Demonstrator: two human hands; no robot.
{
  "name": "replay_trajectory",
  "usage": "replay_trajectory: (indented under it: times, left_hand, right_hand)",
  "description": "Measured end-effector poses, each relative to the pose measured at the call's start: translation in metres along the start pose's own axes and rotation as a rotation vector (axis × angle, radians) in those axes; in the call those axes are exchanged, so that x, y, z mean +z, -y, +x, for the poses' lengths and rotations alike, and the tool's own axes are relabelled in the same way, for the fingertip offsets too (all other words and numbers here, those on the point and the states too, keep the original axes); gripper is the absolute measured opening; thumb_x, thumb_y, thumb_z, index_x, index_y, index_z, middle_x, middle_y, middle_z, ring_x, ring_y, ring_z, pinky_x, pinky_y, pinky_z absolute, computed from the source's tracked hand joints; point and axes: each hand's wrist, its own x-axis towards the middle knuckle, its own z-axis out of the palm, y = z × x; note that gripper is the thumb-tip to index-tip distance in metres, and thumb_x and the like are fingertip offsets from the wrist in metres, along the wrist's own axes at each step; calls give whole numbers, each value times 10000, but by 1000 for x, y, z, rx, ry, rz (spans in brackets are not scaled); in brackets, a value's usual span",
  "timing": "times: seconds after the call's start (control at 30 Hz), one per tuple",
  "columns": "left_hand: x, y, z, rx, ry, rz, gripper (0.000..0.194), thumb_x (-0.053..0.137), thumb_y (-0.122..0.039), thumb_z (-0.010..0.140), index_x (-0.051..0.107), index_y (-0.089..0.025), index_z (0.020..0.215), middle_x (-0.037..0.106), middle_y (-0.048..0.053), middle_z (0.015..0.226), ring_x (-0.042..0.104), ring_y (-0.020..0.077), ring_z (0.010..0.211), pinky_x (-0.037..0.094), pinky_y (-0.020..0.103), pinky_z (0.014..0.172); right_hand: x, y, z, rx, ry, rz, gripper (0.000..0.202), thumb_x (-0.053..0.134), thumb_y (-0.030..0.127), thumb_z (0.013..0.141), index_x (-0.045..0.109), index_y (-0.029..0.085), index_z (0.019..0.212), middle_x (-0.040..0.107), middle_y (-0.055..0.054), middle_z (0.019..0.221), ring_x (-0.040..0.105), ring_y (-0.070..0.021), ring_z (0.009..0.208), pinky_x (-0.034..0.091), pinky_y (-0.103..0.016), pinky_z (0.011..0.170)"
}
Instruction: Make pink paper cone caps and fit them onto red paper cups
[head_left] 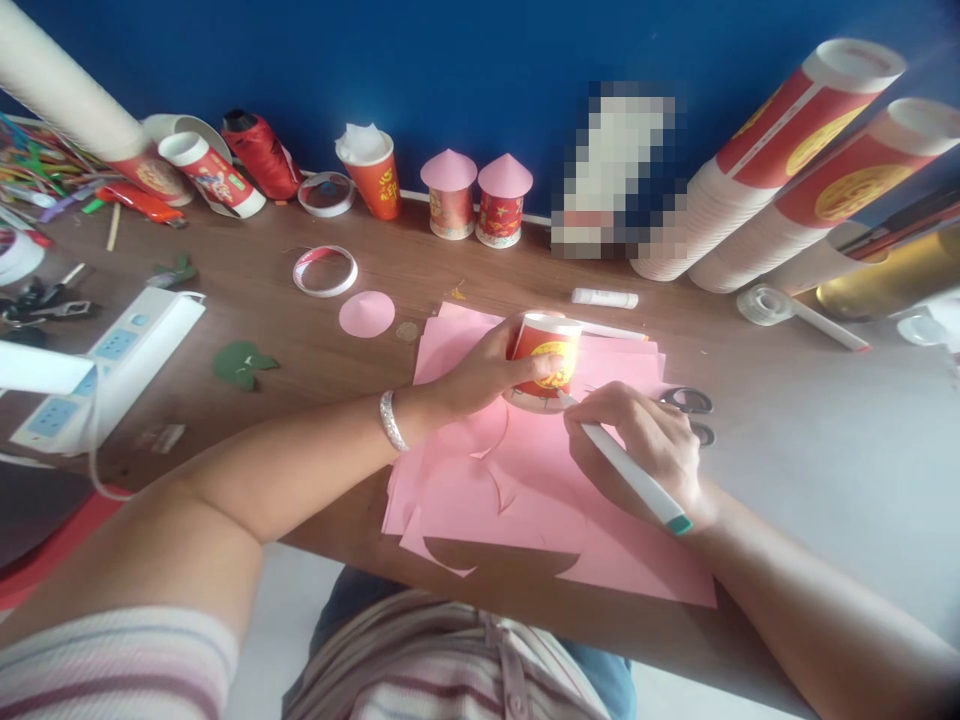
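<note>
My left hand (495,365) is wrapped around a red paper cup (536,350) with a yellow emblem, holding it slightly tilted over the pink paper. Dark marks show along the cup's pale lower band. In my right hand (637,435) is a white marker (630,475) with a green end, its tip at the cup's lower edge. Beneath both hands lie stacked pink paper sheets (525,500), some with curved cuts. Black-handled scissors (688,402) rest by my right hand, partly hidden. A pink paper cone (367,314) lies to the left of the stack.
Two small cups with pink cone roofs (505,200) stand by the blue wall. Tall stacks of paper cups (795,150) lean at the right. A glue stick (604,298) lies behind the paper. To the left are a power strip (112,365) and a green paper piece (241,365).
</note>
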Motion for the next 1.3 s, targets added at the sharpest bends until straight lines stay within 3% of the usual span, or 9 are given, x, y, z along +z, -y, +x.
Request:
replay_trajectory:
  times: [0.37,0.6,1.0,1.3]
  left_hand:
    - [4,-5,-3,-34,-11,-25,429,799,-313,827,565,-169,1157,664,30,927,690,172,813,610,317,710]
    - [0,0,0,34,-3,36,411,807,-352,837,598,-165,1138,674,37,936,686,161,846,575,264,705]
    - [0,0,0,10,3,-15,464,820,-352,814,589,-160,1167,683,46,923,688,166,798,579,272,680]
    - [1,-2,-3,-34,-11,-33,482,827,-379,820,580,-179,1183,678,68,1015,690,196,879,632,342,739]
  right_hand:
    - [0,-1,-1,-22,33,51,209,599,3,874,580,205,922,635,26,715,611,-114,591,449,-246,532]
    - [-1,1,2,-28,55,80,199,593,4,885,581,199,919,634,19,718,597,-116,590,450,-248,533]
    - [0,-1,-1,-21,30,37,195,595,17,881,584,209,912,629,28,711,605,-113,583,450,-250,533]
    - [-1,1,1,-4,16,-16,240,590,3,844,570,240,876,608,42,678,582,-116,545,429,-265,508]
